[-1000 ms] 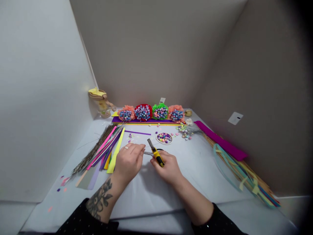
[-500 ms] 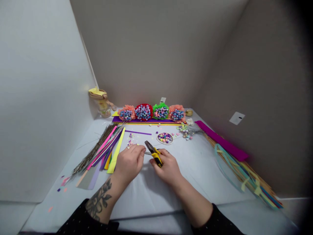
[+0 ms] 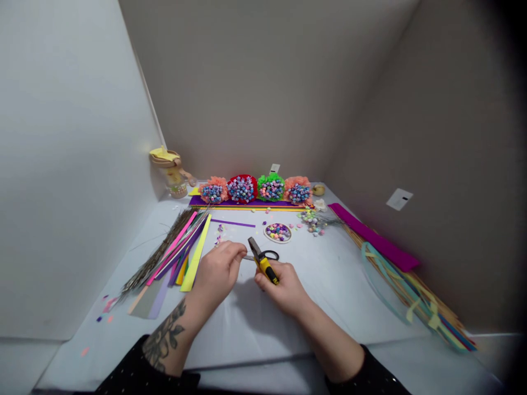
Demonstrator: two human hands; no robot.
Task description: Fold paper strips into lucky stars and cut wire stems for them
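Note:
My right hand (image 3: 284, 282) is wrapped round yellow-and-black pliers (image 3: 263, 262), their dark jaws pointing up and to the left. Close by on the left, my left hand (image 3: 220, 269) has thumb and fingers pinched together; whatever lies between the fingertips is too small to make out. The fingertips are just left of the plier jaws, with a small gap between. Behind the pliers, a pair of scissors (image 3: 272, 255) lies on the table, one dark handle loop and part of the blades showing. Beyond them sits an oval dish (image 3: 267, 236) of small coloured paper stars.
Left of my hands lie paper strips (image 3: 198, 252) and a bundle of thin wire stems (image 3: 158, 255). Several star bouquets (image 3: 241, 188) line the back. On the right are a magenta sheet (image 3: 373, 236), sticks and ribbons (image 3: 415, 296). A cup (image 3: 173, 174) stands back left.
The pliers have shifted slightly right and turned steeper with my right hand, uncovering the scissors' handle loop. My left hand stays nearly in place, still pinched.

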